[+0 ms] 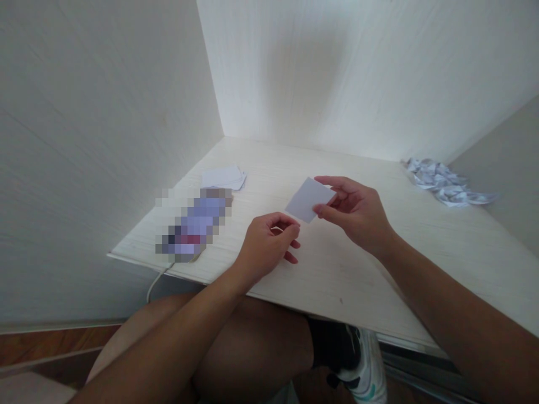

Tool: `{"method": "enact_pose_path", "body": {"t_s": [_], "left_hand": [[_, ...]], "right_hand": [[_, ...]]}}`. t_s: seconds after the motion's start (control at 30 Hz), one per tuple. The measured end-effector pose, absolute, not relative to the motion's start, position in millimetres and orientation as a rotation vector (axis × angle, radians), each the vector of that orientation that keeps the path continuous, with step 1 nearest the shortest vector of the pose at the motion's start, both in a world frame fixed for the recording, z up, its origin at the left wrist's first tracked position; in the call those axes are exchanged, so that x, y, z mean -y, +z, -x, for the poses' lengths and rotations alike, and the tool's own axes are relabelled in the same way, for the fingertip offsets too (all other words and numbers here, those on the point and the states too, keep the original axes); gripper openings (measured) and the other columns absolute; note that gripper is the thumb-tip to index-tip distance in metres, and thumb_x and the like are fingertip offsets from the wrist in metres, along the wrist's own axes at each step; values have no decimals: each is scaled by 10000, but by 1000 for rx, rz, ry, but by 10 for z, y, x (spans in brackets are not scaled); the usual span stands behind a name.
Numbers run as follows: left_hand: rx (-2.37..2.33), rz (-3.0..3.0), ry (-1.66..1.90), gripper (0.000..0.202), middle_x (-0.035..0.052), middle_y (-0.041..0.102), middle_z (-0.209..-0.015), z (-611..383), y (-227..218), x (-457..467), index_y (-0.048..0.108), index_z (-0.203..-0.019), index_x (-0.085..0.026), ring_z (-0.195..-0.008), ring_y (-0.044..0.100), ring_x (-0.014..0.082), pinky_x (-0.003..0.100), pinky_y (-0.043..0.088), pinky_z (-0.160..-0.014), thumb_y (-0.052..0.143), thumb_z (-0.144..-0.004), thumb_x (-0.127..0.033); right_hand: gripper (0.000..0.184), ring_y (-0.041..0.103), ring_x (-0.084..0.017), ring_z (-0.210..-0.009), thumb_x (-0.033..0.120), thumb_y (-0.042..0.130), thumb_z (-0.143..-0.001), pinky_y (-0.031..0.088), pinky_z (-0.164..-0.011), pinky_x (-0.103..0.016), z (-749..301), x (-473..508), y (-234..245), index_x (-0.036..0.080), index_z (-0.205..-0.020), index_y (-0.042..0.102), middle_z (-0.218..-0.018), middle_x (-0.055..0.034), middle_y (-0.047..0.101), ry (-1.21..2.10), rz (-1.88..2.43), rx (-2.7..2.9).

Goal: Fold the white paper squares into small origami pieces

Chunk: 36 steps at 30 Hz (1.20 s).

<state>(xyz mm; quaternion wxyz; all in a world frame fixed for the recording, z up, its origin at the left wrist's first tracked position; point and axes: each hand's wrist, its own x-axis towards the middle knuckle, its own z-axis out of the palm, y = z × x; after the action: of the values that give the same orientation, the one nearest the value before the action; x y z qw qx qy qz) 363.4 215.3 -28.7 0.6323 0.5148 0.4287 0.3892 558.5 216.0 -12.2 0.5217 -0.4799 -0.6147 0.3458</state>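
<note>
In the head view, a paper square (305, 200) is held in the air above the pale surface (337, 269), roughly mid-way across it. The right hand (357, 210) has it in a pinch: the thumb lies on the face toward the wearer, and the other fingers are at the right-hand edge and behind. The left hand (269, 241) is near the square's lower left corner, its fingers loosely curled and released, with nothing seen between them; whether a fingertip brushes the paper I cannot tell.

The work looks partway along, judging by how things lie. At the far right, by the side wall (505, 168), is a heap of crumpled paper (440, 182), which could well be pieces already handled. At the far left, a few loose sheets (221, 177) lie flat and overlapping, apparently not yet worked. The piece in the right hand seems to be the one being dealt with now.

The square is plain white with a faint bluish cast, smooth, straight-sided and free of any visible print or crease. It is held tilted, one corner toward the wearer. Whether it is one layer or several does not show.

Near the loose sheets is a pixelated thing (197, 221) that cannot be made out, with a pale cable (155, 283) hanging beside it over the near edge.
</note>
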Motion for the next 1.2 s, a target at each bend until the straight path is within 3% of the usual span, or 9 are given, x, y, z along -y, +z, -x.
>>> {"method": "enact_pose_path", "body": {"t_s": [0.57,0.8,1.2], "left_hand": [[-1014,-1180,889,128,11,634,-636,-3654,-261,-2155,691,-781,-129,-562,644,130,184,528,-374,651,-897,-165],[-998,-1215,870,61,27,661,-669,-3637,-255,-2142,687,-811,-124,-619,676,153,197,546,-393,687,-870,-139],[-1007,-1252,876,117,4,650,-633,-3644,-257,-2150,675,-775,-137,-530,619,110,168,501,-387,675,-884,-178]], "right_hand": [[504,593,-141,-627,233,849,-733,485,-596,-293,-5603,-2165,-148,216,-1222,729,-692,24,657,800,1185,1516],[497,593,-134,-609,228,852,-728,478,-571,-281,-5584,-2158,-132,213,-1209,727,-671,35,649,822,1167,1509],[498,594,-118,-602,200,835,-734,472,-564,-261,-5574,-2155,-130,181,-1218,718,-671,40,655,809,1147,1516]]}}
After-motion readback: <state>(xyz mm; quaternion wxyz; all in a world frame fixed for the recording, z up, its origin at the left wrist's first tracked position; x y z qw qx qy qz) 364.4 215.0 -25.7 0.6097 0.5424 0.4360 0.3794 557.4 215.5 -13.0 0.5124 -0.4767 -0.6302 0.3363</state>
